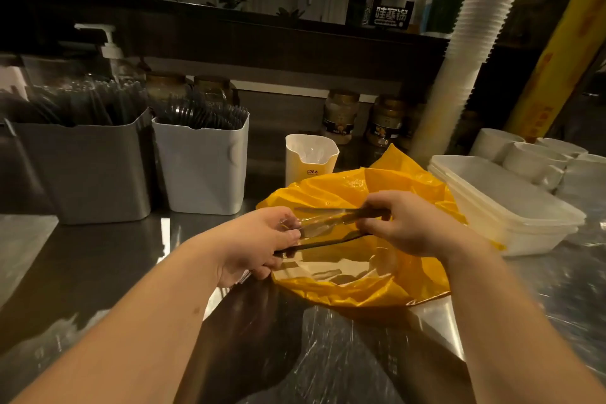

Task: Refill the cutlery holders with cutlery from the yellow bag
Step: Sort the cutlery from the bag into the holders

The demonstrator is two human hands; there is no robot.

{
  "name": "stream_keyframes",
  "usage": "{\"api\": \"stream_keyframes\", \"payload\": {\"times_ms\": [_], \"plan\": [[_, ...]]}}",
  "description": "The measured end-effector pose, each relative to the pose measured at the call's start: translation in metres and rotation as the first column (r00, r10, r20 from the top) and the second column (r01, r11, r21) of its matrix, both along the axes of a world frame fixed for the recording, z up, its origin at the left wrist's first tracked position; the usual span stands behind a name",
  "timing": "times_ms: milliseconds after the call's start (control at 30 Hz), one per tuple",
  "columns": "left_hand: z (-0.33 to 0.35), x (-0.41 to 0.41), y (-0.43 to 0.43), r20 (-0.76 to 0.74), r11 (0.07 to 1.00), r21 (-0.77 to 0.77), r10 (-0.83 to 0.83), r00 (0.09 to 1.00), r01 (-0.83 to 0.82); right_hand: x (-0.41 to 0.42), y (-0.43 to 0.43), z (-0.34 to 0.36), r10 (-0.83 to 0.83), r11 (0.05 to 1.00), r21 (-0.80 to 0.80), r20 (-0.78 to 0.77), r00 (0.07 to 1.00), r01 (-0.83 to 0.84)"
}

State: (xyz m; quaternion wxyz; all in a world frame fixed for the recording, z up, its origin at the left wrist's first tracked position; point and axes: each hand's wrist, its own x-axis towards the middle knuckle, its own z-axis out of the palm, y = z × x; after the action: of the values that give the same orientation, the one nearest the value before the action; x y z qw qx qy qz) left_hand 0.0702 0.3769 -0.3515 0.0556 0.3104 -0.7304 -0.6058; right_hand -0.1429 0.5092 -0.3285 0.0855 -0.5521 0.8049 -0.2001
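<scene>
Fingers of the right hand and the left hand are clamped on a few dark wrapped cutlery pieces, held between them just above the open yellow bag. It looks like a batch is being gathered; next it needs carrying left to the white holder or the grey holder, both fairly full. Steel worktop, dim room, cup stack behind
</scene>
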Motion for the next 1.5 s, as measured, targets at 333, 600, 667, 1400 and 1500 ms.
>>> {"api": "stream_keyframes", "payload": {"times_ms": [333,600,667,1400,1500], "plan": [[-0.001,0.003,-0.005,0.005,1.000,-0.012,0.019,1.000,-0.018,-0.020,0.012,0.009,-0.195,0.971,-0.134,0.036,0.980,0.198],[0.010,0.014,-0.011,-0.159,0.972,0.233,0.036,0.987,0.003,-0.005,0.003,0.011,-0.305,0.930,-0.203,0.042,0.951,0.307],[0.012,0.016,-0.012,-0.224,0.952,0.304,0.035,0.974,0.036,-0.003,0.002,0.011,-0.294,0.890,-0.323,0.135,0.946,0.322],[0.021,0.066,-0.046,-0.417,0.847,0.524,0.351,0.838,-0.093,0.081,-0.100,0.086,0.153,0.567,-0.700,0.607,0.780,0.434],[0.029,0.097,-0.069,-0.453,0.879,0.475,0.293,0.842,-0.051,0.089,-0.127,0.100,0.111,0.424,-0.817,0.476,0.873,0.391]]}}
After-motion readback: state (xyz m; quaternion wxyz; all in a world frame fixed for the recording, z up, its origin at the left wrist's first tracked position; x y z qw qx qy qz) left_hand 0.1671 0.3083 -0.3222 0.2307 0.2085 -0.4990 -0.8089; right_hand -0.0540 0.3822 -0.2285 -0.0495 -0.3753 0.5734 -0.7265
